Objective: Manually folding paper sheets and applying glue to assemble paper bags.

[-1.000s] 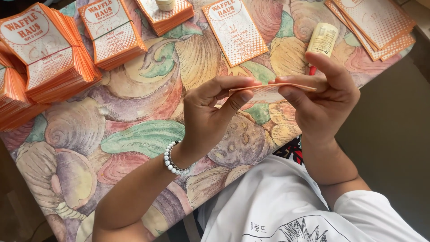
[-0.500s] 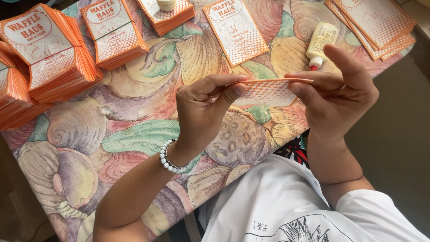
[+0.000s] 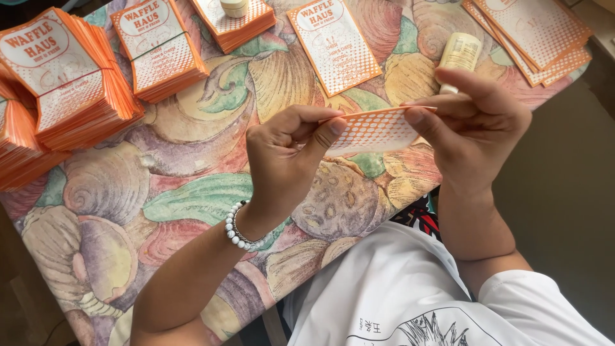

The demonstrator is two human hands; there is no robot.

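Above the near edge of the table (image 3: 192, 198), between our two hands, we held one orange-and-white dotted paper sleeve (image 3: 375, 131), tilted nearly flat and clear of the cloth. Our left hand (image 3: 288, 154) pinched its left end between thumb and forefinger, a narrow grip closed on the paper. Our right hand (image 3: 477, 125) pinched its right end the same way, fingers extended over the top edge. A white bead bracelet (image 3: 240, 234) sat on our left wrist.

Items logged on the shell-patterned tablecloth:
- Tall stack of orange printed sleeves (image 3: 61, 83) at the far left edge, fanned and leaning.
- Second, smaller stack (image 3: 160, 51) just beside it, toward the far edge.
- Third stack (image 3: 234, 22) at the far edge, with a small cream jar (image 3: 234, 6) standing on it.
- Single flat sleeve (image 3: 333, 41) lying face up, far of our hands.
- Pale yellow tube (image 3: 460, 54), lying just beyond our right hand, partly hidden by the fingers.
- Loose overlapping sleeves (image 3: 532, 35) at the far right corner.

We wore a white printed shirt (image 3: 397, 295), seen at the near side.
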